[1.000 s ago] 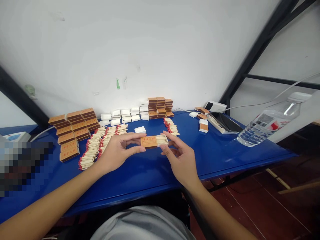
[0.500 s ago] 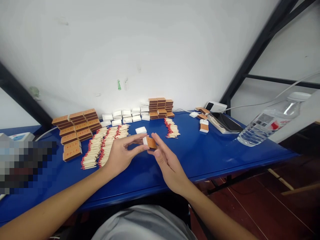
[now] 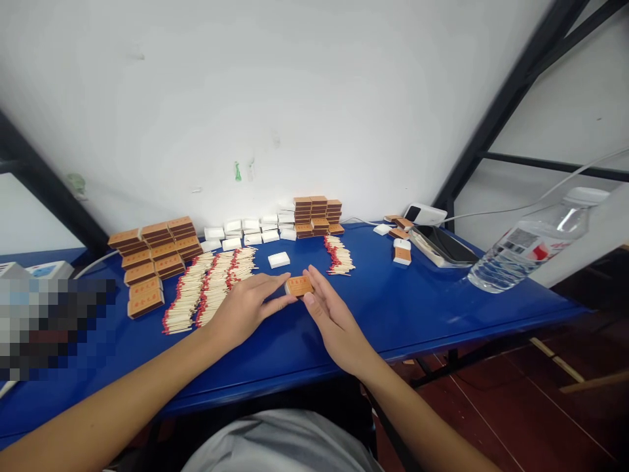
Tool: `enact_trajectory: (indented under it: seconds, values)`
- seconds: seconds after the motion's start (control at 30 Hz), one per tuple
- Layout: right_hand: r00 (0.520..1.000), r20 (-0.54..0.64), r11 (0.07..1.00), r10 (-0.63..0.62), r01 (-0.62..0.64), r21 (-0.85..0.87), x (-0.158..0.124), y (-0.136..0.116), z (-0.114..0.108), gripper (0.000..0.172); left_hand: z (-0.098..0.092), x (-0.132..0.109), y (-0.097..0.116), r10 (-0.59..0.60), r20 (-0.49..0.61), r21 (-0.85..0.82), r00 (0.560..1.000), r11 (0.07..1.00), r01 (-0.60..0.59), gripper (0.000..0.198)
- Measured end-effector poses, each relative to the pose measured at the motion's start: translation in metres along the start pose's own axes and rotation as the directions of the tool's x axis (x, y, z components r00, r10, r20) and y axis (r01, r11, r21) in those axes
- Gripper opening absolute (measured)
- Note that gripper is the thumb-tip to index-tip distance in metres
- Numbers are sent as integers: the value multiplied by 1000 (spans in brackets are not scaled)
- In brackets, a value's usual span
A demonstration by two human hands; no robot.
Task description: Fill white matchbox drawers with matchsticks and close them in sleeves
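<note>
Between my two hands is a small orange matchbox (image 3: 299, 286), its printed face up. My left hand (image 3: 248, 301) pinches its left end with thumb and fingers. At its right end, my right hand (image 3: 334, 318) grips with the thumb in front and the fingers behind. Just beyond the matchbox, a single white matchbox tray (image 3: 279, 260) lies on the blue table. Left of my left hand lie long rows of red-tipped matches (image 3: 213, 282). A smaller row of matches (image 3: 339, 255) lies behind my right hand.
Stacked matchboxes (image 3: 160, 246) stand at the left, with another stack (image 3: 318, 215) by the wall. White trays (image 3: 243, 229) line the wall between them. A water bottle (image 3: 535, 242), a dark phone-like slab (image 3: 445, 244) and loose boxes (image 3: 401, 252) are at the right.
The white inner tray that stuck out of the matchbox's left side has slid into its orange sleeve. The box has turned from tilted to lying nearly level between my hands.
</note>
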State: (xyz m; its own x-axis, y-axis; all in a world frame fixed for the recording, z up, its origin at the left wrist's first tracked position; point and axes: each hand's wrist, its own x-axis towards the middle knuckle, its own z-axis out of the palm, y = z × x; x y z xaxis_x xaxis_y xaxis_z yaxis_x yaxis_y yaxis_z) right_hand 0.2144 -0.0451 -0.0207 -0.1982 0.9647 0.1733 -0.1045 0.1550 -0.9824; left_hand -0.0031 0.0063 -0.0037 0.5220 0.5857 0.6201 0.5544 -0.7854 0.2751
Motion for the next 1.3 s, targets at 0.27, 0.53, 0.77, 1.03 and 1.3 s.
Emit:
enact_trajectory:
  seconds: [0.27,0.53,0.77,1.03,1.3]
  values:
    - [999,29,998,-26,24,62,0,5,1,80,-28,8,-12,115,49,189,992,974,-122,32]
    - [1000,18,1000,-24,24,-18,-2,6,-4,59,-155,5,-77,-146,-68,513,987,843,160,54]
    - [1000,17,996,6,-4,-93,-2,2,-6,55,-224,-77,-113,-574,-248,591,780,549,591,66]
    - [996,14,989,-83,84,-120,1,5,-8,39,-220,-99,-132,-638,-258,553,725,518,653,57]
    - [996,12,987,-90,91,-136,0,3,-8,29,-199,-67,-128,-466,-194,577,863,658,485,55]
